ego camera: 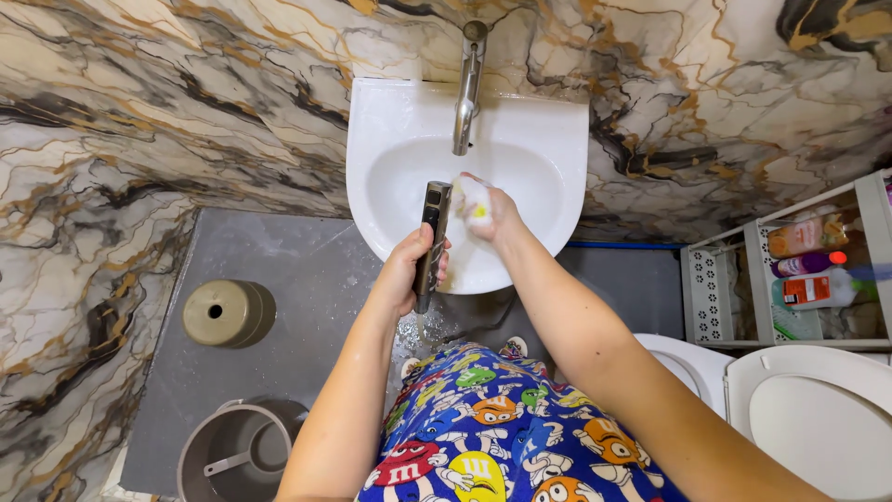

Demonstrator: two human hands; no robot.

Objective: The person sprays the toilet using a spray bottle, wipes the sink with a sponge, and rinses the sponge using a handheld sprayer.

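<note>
My left hand [409,270] grips a dark metal hand sprayer [433,228] by its handle, held upright over the front of the white sink [390,121]. My right hand [492,214] holds a soapy yellow sponge [472,200] pressed against the sprayer's upper end. Both hands are above the basin, below the chrome tap [467,88]. A thin stream of water drips from the sprayer's lower end.
Marble-patterned wall tiles surround the sink. A round olive lid [223,313] and a grey bucket with a scoop [237,451] sit on the grey floor at left. A white shelf with bottles [808,270] and a white toilet [808,418] are at right.
</note>
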